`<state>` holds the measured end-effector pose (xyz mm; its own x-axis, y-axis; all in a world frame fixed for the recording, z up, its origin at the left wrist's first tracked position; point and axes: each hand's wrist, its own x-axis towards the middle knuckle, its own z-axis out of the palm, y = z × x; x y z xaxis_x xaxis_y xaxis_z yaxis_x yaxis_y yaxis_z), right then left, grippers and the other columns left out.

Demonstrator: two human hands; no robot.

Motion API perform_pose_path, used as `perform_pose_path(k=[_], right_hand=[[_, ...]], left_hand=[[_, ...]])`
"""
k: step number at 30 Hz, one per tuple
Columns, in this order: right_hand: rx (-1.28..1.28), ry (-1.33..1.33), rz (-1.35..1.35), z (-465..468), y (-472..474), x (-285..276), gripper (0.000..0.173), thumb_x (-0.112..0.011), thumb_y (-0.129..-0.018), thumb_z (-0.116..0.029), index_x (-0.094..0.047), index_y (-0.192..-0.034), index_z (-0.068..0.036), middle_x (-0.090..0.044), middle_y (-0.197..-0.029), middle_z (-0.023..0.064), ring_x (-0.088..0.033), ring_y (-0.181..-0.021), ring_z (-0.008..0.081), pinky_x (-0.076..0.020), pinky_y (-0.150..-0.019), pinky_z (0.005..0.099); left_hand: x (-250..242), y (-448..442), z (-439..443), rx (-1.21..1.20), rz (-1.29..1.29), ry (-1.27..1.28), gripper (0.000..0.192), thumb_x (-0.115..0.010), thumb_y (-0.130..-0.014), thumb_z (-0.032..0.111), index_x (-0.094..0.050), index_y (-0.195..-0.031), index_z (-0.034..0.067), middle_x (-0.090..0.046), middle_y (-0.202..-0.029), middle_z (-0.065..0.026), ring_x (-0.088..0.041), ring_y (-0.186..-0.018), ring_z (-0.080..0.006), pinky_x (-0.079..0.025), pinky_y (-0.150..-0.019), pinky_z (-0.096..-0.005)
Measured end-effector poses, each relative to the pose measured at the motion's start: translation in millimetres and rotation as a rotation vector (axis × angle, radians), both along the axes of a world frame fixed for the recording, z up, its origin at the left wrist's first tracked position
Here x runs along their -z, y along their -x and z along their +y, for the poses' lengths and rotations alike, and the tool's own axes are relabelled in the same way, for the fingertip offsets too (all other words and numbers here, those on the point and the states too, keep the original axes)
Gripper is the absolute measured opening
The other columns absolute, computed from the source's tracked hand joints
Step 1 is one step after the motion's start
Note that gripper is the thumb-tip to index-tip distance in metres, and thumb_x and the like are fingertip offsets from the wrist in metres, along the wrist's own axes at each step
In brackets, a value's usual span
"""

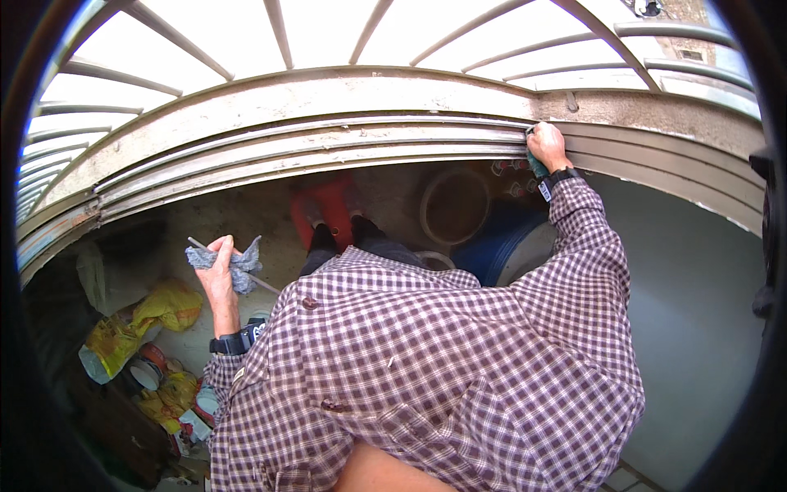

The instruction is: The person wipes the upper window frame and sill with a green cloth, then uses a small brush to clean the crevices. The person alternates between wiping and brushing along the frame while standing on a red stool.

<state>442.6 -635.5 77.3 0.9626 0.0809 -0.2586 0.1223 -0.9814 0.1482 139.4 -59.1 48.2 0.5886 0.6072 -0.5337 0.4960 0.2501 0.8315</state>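
Note:
My left hand [218, 270] grips a blue-grey cloth [245, 263] together with a thin rod [265, 285], held low at the left, away from the window. At the right, my right hand [547, 146] is closed on a dark green cloth [537, 165] and presses at the corner where the sliding-window track [332, 140] meets the side frame [652, 154]. Bits of dirt lie along the metal track. Part of the green cloth is hidden under the fingers.
Metal bars [280, 34] stand beyond the dusty ledge [369, 92]. Below are a red stool [301, 209] under my feet, a round tub [455, 206], a blue barrel [492, 243], bottles, and yellow plastic bags [166, 304] with tins at the left.

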Motion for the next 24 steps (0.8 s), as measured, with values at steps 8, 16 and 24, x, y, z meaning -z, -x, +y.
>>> perform_pose_path(k=[8,16,24], right_hand=[[-0.689,-0.274,-0.371,94.5,35.7,11.3,0.021,-0.060,-0.073,-0.014,-0.051,-0.056,-0.009,-0.048,-0.056,0.0070,-0.053,-0.054,0.0266,-0.0440,-0.051,0.0392],[-0.233,-0.680,-0.123,193.1,66.3,-9.6,0.012,-0.054,-0.078,-0.013,-0.059,-0.074,-0.003,-0.057,-0.062,0.0169,-0.058,-0.056,0.0301,-0.0463,-0.053,0.0404],[-0.153,0.029,-0.277,13.7,18.6,-19.0,0.016,-0.055,-0.076,-0.016,-0.063,-0.077,-0.003,-0.062,-0.070,0.0177,-0.061,-0.067,0.0366,-0.0492,-0.061,0.0447]], left_hand=[[15.4,7.3,1.7,-0.088,0.111,-0.003,0.015,-0.070,-0.080,0.009,-0.064,-0.089,-0.001,-0.058,-0.068,-0.0038,-0.053,-0.058,-0.0107,-0.041,-0.054,-0.0239],[12.3,-3.3,-3.1,-0.099,0.091,0.014,0.014,-0.070,-0.080,0.008,-0.064,-0.088,-0.001,-0.058,-0.068,-0.0044,-0.052,-0.058,-0.0117,-0.042,-0.055,-0.0244],[19.8,1.5,1.7,-0.081,0.165,-0.004,0.016,-0.070,-0.080,0.010,-0.063,-0.089,-0.001,-0.058,-0.069,-0.0049,-0.052,-0.059,-0.0121,-0.042,-0.055,-0.0248]])
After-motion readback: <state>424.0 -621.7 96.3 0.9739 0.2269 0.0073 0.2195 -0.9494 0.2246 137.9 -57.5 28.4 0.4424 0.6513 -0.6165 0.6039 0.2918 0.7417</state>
